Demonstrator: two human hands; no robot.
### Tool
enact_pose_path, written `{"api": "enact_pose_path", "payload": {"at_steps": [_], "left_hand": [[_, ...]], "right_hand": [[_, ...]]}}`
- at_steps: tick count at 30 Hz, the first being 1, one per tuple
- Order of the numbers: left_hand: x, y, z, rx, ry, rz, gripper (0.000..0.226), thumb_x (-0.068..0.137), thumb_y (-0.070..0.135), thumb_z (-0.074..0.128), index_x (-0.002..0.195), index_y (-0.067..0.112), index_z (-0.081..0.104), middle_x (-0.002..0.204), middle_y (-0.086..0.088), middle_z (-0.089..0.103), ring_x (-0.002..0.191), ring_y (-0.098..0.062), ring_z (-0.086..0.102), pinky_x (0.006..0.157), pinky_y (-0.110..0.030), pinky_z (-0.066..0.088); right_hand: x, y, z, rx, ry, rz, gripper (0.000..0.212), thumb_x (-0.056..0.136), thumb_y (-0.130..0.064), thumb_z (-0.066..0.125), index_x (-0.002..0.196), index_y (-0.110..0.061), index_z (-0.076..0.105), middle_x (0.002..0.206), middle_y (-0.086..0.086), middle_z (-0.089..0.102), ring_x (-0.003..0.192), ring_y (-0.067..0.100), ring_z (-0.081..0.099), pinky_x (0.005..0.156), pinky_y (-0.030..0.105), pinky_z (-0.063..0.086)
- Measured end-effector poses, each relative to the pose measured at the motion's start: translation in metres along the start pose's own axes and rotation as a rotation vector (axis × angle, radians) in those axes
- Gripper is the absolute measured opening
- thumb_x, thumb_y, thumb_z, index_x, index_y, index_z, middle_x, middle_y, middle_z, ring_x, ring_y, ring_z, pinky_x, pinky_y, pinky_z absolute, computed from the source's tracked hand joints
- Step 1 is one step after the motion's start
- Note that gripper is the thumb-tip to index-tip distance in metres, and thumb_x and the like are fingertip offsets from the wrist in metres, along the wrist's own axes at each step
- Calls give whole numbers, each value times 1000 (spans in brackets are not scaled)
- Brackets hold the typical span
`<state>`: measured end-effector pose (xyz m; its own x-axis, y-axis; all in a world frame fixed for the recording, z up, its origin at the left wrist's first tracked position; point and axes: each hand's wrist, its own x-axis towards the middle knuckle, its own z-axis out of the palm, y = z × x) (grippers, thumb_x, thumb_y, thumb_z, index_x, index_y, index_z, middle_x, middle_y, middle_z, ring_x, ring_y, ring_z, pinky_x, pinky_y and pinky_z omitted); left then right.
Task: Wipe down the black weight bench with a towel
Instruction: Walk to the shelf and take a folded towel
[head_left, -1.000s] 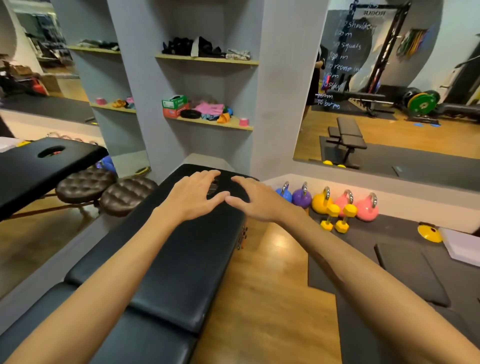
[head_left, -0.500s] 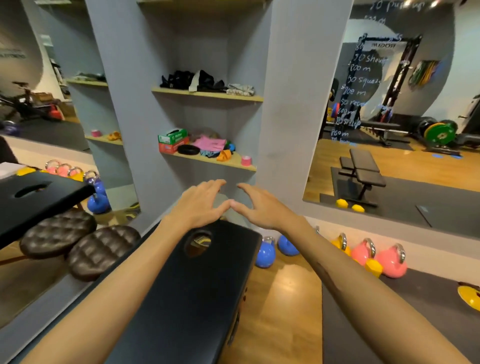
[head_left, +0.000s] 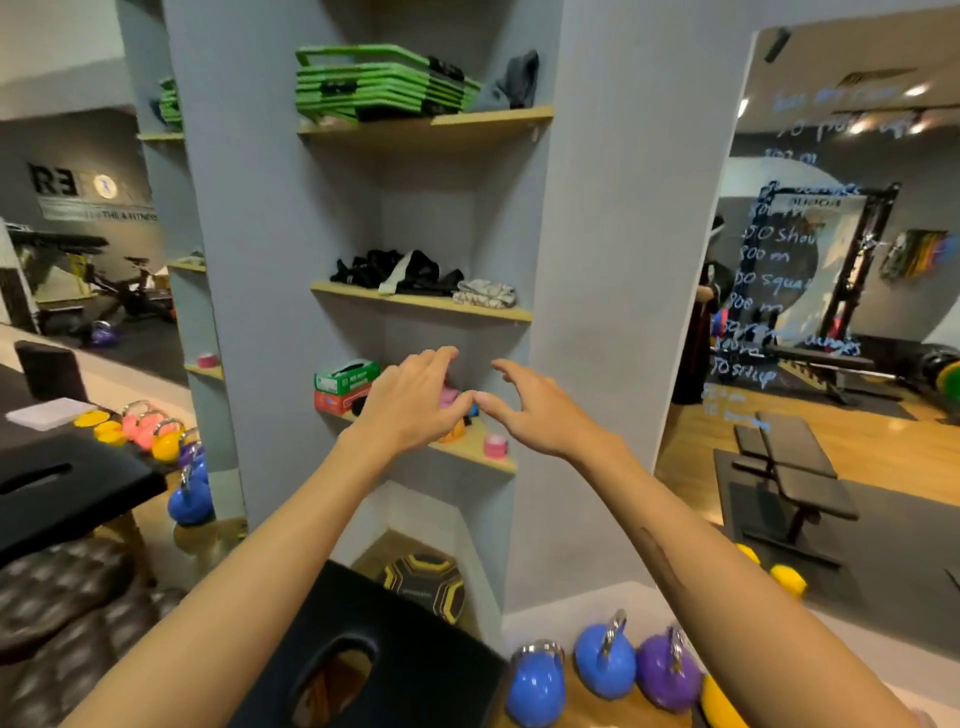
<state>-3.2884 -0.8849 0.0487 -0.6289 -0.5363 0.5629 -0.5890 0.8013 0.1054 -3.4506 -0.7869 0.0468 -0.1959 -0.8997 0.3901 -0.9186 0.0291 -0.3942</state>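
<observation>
The black padded bench, with an oval face hole near its end, shows only at the bottom centre. Both arms stretch forward above it. My left hand and my right hand hang in the air in front of the grey shelf alcove, thumbs nearly touching, fingers relaxed and empty. They touch nothing. A grey cloth lies on the top shelf and a pale patterned cloth on the middle shelf.
Wooden shelves hold green mats, dark gear, boxes and a pink tape roll. Blue and purple kettlebells stand on the floor at right. A ball sits in the bottom niche. Mirrors flank the alcove.
The view has tilted up from the bench to the shelves. Both hands lifted off the bench surface and now hover level with the lower shelf, still side by side.
</observation>
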Motion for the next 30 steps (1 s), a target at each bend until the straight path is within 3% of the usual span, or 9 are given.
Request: {"api": "enact_pose_path", "payload": {"at_steps": [8, 12, 15, 22, 26, 30], "left_hand": [[143, -17, 52, 15, 112, 6, 65, 94, 53, 47, 146, 16, 35, 140, -8, 51, 128, -27, 49, 101, -42, 40], [212, -24, 85, 58, 93, 23, 62, 96, 47, 47, 147, 14, 33, 143, -8, 48, 125, -29, 50, 97, -38, 39], [256, -36, 110, 60, 73, 17, 60, 95, 45, 48, 145, 15, 34, 138, -6, 49, 122, -28, 52, 91, -37, 41], [334, -78, 171, 183, 148, -270, 48, 91, 30, 50, 133, 8, 44, 117, -14, 55, 103, -33, 58, 74, -41, 47], [382, -97, 211, 267, 95, -156, 54, 92, 33, 50, 141, 14, 39, 123, -10, 53, 107, -30, 56, 75, -41, 49], [433, -112, 244, 319, 24, -292, 47, 94, 31, 48, 137, 13, 43, 125, -11, 53, 115, -31, 51, 76, -42, 48]], "right_hand": [[131, 85, -17, -35, 76, -90, 82, 85, -76, 35, 151, -26, 34, 154, 2, 41, 141, 22, 39, 112, 48, 35], [199, 128, -9, -63, 61, -90, 69, 97, -58, 45, 153, -19, 33, 157, 4, 38, 143, 23, 35, 114, 47, 33], [244, 157, 0, -95, 42, -77, 69, 99, -55, 45, 154, -17, 30, 159, 7, 34, 145, 24, 32, 116, 45, 31], [338, 215, 23, -107, -7, -125, 74, 96, -55, 51, 154, -16, 28, 157, 13, 29, 143, 31, 30, 115, 47, 30], [401, 245, 39, -82, -18, -145, 78, 92, -56, 57, 153, -16, 29, 159, 14, 26, 145, 32, 26, 116, 49, 29], [456, 272, 56, -128, 32, -167, 71, 91, -53, 60, 148, -17, 38, 151, 13, 36, 139, 32, 34, 112, 45, 29]]}}
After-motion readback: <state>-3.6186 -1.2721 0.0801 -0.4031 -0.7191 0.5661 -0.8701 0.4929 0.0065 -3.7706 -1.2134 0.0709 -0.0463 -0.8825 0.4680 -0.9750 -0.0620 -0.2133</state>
